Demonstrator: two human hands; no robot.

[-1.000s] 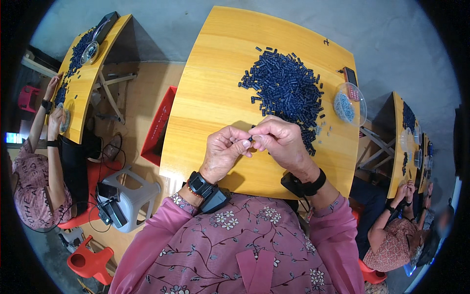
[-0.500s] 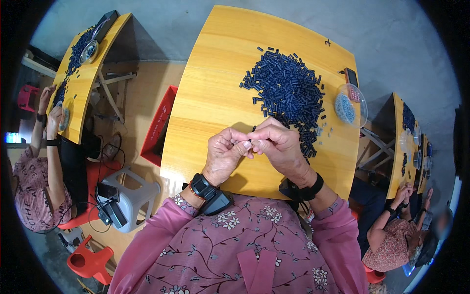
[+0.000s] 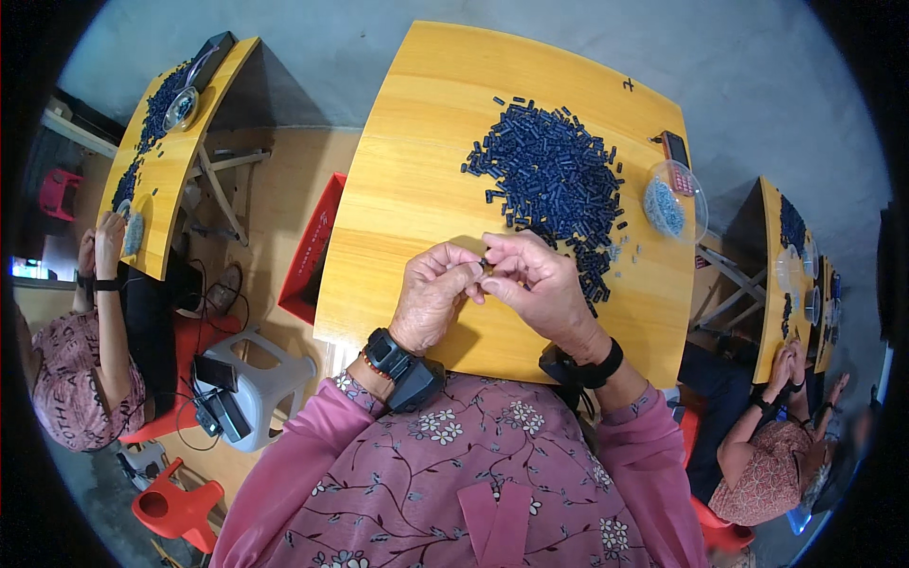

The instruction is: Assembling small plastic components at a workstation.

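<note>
Small dark piece, likely plastic (image 3: 483, 263): up at the fingertips between both hands, over the near part of the yellow wood-grain bench (image 3: 417, 133). Fine detail on it too small to read.

Left hand (image 3: 432, 295): grip pinched, thumb and forefinger closed on the piece. Right hand (image 3: 544, 289): grip parted, thumb and forefinger standing apart right beside the piece; can't tell if either one touches it.

Just beyond the hands: big loose heap of short navy-blue cylinders (image 3: 549, 170), near edge trailing down behind the right hand. A few small pale-grey bits (image 3: 627, 252) lie just right of the heap.

Farther right, near the bench edge: clear round plastic bowl (image 3: 699, 213), holding a mass of tiny pale-blue pieces (image 3: 665, 209). Dark handheld device with red keys (image 3: 676, 151) sits by its far rim.

Left of the bench: red open-topped box (image 3: 312, 248), then grey plastic stool (image 3: 251, 402) carrying black electronics. Co-workers sit at other benches on both sides.
</note>
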